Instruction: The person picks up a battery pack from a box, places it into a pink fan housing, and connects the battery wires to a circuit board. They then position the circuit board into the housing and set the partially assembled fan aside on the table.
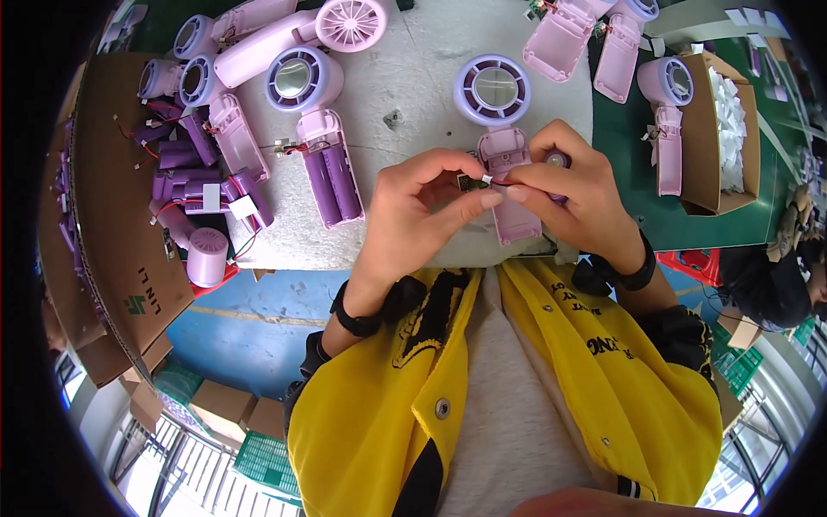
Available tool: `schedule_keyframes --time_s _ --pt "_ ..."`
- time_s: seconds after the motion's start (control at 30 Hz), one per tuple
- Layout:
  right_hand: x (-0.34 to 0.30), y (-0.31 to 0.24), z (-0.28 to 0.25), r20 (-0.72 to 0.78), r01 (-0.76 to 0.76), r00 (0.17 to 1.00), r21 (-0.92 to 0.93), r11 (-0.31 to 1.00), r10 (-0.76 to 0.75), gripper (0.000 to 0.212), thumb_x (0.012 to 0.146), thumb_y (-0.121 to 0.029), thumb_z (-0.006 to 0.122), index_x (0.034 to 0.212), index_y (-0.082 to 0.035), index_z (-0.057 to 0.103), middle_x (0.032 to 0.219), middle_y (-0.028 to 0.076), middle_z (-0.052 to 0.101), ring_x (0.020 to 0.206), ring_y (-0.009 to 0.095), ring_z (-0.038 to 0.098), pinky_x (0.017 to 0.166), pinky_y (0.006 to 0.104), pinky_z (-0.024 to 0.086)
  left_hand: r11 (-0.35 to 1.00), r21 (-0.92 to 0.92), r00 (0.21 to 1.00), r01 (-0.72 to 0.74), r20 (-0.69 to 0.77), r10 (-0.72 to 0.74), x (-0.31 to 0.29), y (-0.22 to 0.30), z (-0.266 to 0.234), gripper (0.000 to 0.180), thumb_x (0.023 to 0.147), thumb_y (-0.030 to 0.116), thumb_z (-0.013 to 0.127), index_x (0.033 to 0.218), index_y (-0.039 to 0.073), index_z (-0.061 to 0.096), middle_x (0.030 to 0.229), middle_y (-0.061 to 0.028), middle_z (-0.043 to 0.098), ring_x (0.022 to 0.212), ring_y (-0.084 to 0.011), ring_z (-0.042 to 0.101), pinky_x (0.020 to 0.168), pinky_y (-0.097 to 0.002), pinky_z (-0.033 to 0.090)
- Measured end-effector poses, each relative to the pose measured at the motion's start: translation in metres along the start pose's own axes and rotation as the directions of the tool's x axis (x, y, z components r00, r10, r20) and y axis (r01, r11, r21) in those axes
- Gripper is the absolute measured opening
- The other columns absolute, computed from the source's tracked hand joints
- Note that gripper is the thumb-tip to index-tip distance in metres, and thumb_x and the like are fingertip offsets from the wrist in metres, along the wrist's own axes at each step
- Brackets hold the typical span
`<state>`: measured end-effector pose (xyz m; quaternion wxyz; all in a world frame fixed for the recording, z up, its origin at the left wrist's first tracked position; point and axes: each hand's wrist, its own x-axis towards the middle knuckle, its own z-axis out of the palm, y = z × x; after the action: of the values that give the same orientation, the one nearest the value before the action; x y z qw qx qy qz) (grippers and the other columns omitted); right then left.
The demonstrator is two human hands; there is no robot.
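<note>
I've got L hand [422,202] and R hand [564,185] both pinching a small circuit board [469,183] w/ red wire [508,183] at 6 o'clock of the purple fan shell [504,142]; tugging could snap the wire.

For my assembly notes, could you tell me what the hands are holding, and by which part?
The left hand pinches a small circuit board by its edge; the right hand grips its red wire near the white connector.

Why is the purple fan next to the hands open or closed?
Open: the fan half lies cover-off, two purple batteries showing in its handle.
</note>
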<state>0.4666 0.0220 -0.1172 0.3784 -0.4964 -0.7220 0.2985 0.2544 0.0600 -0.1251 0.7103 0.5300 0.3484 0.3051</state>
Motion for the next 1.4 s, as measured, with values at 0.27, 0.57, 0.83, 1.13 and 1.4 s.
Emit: schedule_keyframes --time_s 0.27,0.57,0.83,1.13,1.4 --pt "-0.008 -0.005 0.007 0.017 -0.082 0.996 0.011 0.997 0.082 0.017 0.075 -0.004 0.077 0.091 -0.006 0.073 0.087 0.009 0.055 0.065 0.019 0.056 0.056 0.0291 0.045 0.999 0.035 0.998 0.025 0.049 -0.027 -0.009 -0.013 -0.003 0.021 0.082 -0.013 0.07 0.098 -0.002 0.063 0.099 -0.007 0.065 0.092 -0.0121 0.063 0.078 -0.0255 0.054" --pt "-0.001 0.002 0.009 0.02 -0.079 0.997 0.067 0.995 0.078 0.018 0.074 -0.003 0.078 0.091 -0.008 0.075 0.087 0.007 0.053 0.07 0.018 0.055 0.058 0.0286 0.045 0.984 -0.16 0.997 0.072 0.022 -0.069 -0.008 -0.002 -0.007 0.024 0.083 -0.013 0.067 0.102 -0.001 0.061 0.102 -0.0037 0.063 0.093 -0.0088 0.061 0.08 -0.0244 0.053" --pt "-0.003 -0.002 0.008 0.067 -0.129 0.99 0.105 0.986 0.122 0.017 0.075 -0.003 0.078 0.091 -0.008 0.075 0.09 0.005 0.049 0.073 0.016 0.052 0.061 0.0279 0.043 0.985 -0.161 0.997 0.069 0.045 -0.063 -0.008 -0.008 -0.013 0.028 0.083 -0.018 0.063 0.105 -0.001 0.06 0.108 -0.0056 0.063 0.103 -0.0116 0.062 0.089 -0.0262 0.053" --pt "-0.003 -0.003 0.007 0.069 -0.161 0.986 0.099 0.982 0.155 0.012 0.076 -0.002 0.077 0.086 -0.003 0.072 0.089 0.006 0.049 0.072 0.016 0.052 0.06 0.0275 0.043 1.0 -0.026 1.0 0.005 -0.004 -0.005 -0.01 -0.006 -0.009 0.029 0.082 -0.016 0.065 0.107 -0.002 0.062 0.103 -0.007 0.068 0.095 -0.0111 0.066 0.085 -0.0266 0.056" --pt "-0.004 -0.002 0.011 0.026 -0.119 0.993 0.099 0.988 0.117 0.009 0.076 -0.002 0.077 0.083 -0.003 0.071 0.088 0.006 0.05 0.07 0.016 0.052 0.059 0.0277 0.043 0.995 0.087 0.994 -0.046 -0.092 0.054 -0.009 -0.006 -0.004 0.031 0.079 -0.014 0.069 0.107 0.0 0.065 0.102 -0.0083 0.07 0.093 -0.0124 0.068 0.083 -0.027 0.057"
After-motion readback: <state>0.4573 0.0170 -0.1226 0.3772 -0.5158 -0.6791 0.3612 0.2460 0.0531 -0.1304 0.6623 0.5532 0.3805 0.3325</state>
